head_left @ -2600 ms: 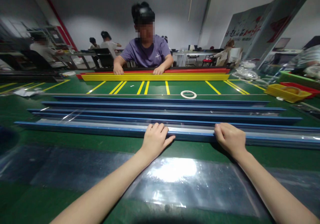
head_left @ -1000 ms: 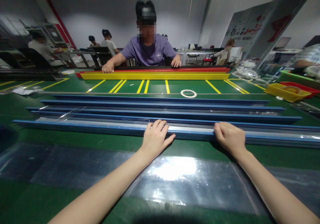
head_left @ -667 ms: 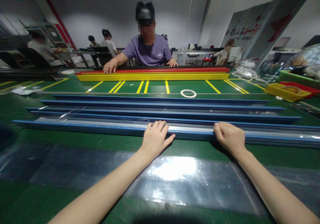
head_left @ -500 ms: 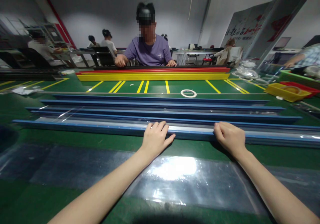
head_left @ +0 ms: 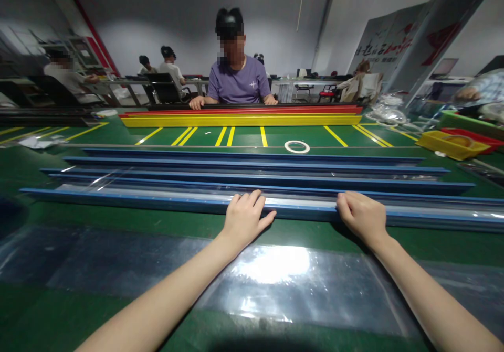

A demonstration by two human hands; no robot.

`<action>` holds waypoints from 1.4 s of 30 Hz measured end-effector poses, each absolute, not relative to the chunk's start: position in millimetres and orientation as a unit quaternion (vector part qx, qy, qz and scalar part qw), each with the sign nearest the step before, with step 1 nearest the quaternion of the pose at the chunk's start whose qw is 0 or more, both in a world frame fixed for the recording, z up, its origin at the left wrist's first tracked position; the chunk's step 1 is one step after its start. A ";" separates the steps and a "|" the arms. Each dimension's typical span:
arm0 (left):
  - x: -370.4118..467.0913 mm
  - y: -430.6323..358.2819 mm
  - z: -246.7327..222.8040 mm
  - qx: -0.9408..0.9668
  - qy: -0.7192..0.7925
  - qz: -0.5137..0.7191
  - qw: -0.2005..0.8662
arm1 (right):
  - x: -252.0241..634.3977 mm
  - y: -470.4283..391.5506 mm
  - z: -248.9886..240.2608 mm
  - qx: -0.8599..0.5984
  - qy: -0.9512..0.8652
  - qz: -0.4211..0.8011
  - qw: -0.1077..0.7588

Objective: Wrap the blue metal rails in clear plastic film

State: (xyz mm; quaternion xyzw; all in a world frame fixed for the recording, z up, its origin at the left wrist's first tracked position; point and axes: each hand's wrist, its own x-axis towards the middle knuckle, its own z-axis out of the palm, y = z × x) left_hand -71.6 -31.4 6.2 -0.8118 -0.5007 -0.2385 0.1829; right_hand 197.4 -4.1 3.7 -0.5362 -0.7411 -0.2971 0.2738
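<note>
Head view: the near rail (head_left: pixel 118 201) runs from your 10 to 2 o'clock. At 12, your left hand (head_left: pixel 244 214) lies over its near edge, thumb spread wide. At 1, your right hand (head_left: pixel 362 215) makes a narrow fist against it; whether it pinches, you cannot tell. Farther off, at 2, sits a yellow bin (head_left: pixel 452 150).

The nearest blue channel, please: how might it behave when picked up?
The channel is probably fairly stiff, as its raised edges look straight. Being long and narrow, it could dip at one end if lifted off-centre.
</note>
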 end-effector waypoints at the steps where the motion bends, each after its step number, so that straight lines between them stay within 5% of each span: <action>1: -71.7 -31.3 6.1 -0.812 -0.500 -0.239 0.183 | 197.3 -4.3 3.9 -0.535 -0.742 -0.298 0.275; 42: -69.8 -32.2 9.4 -0.811 -0.519 -0.217 0.164 | 196.4 -5.1 4.9 -0.538 -0.742 -0.299 0.265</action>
